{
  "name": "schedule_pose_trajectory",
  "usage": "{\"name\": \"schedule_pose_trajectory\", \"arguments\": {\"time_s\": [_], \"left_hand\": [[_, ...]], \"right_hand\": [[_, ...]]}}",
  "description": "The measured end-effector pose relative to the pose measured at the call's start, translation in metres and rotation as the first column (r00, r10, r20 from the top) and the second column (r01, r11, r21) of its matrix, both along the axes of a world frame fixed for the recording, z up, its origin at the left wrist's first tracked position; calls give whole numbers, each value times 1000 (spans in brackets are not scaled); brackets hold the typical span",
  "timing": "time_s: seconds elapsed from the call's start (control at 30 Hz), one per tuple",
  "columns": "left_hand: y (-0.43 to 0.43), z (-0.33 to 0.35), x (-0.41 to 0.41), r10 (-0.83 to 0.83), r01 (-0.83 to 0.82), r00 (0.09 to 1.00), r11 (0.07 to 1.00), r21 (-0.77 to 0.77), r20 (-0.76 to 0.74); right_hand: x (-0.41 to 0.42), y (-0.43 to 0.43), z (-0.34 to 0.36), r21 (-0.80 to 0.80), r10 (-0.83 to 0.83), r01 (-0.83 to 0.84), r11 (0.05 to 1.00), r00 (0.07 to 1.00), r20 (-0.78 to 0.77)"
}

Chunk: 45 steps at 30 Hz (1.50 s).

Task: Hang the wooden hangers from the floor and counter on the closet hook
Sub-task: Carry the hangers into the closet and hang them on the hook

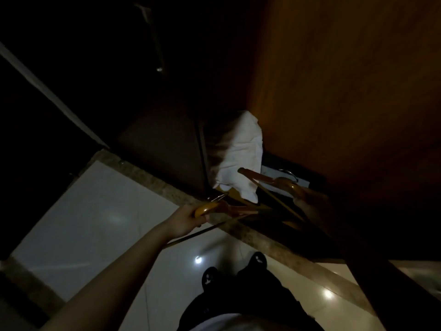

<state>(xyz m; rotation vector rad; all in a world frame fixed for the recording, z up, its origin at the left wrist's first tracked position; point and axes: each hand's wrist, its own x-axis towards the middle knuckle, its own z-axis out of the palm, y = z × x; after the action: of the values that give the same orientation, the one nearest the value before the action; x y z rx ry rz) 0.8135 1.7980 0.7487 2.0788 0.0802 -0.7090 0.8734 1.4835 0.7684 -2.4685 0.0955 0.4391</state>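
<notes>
Very dark shot, looking down at the closet opening.

Left hand (188, 219): fingers clenched around the curved end of a wooden hanger (206, 209). Its metal hook (218, 197) sticks up and away from the knuckles, and its thin lower bar runs down-left past the wrist. More wood shows just right of that grip, possibly another hanger in the same bunch; can't tell.

Right hand (311, 203): deep in shadow. It holds a second hanger (285, 183) by the shoulder, fingers apparently wrapped round it, though detail is poor. This hanger's far tip points left, over the white cloth (238, 151).

Both hangers are in the air in front of the closet, above the stone strip (152, 174) at its base. Neither is on the floor or on a hook.

The cloth is bunched up inside the closet, against the brown wood panel (346, 91). Glossy pale floor tiles (95, 211) show light glare. Black shoes (259, 259) stand on the tiles just short of the strip.
</notes>
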Motion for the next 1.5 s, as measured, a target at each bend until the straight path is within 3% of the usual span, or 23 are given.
{"name": "schedule_pose_trajectory", "arguments": {"time_s": [0.07,0.13,0.27,0.37,0.53,0.77,1.0,1.1,1.4,1.5], "left_hand": [[-16,15,30,-32,35,997,999,-32,68],[-36,33,56,-68,74,991,996,-49,115],[-78,73,103,-145,162,971,984,-77,189],[-106,101,135,-203,215,936,976,-11,289],[-151,145,180,-162,85,852,981,174,499],[-173,207,217,-190,172,709,980,95,679],[-178,290,239,-190,281,453,958,63,871],[-177,321,246,-190,314,372,947,69,908],[-166,396,254,-181,378,242,922,79,953],[-164,419,257,-189,394,205,914,96,960]], "right_hand": [[19,-14,10,-55,31,-28,998,998,55],[38,-29,24,-63,-54,56,996,998,34],[72,-50,65,75,-229,221,972,964,136],[99,-64,97,166,-355,332,929,924,143],[131,-96,136,131,-239,210,969,931,276],[147,-116,203,195,-183,107,975,883,432],[145,-115,279,232,-250,135,963,766,593],[142,-107,316,205,-254,152,967,663,704],[132,-85,395,186,-228,136,973,453,862],[133,-77,416,183,-220,127,975,425,878]]}}
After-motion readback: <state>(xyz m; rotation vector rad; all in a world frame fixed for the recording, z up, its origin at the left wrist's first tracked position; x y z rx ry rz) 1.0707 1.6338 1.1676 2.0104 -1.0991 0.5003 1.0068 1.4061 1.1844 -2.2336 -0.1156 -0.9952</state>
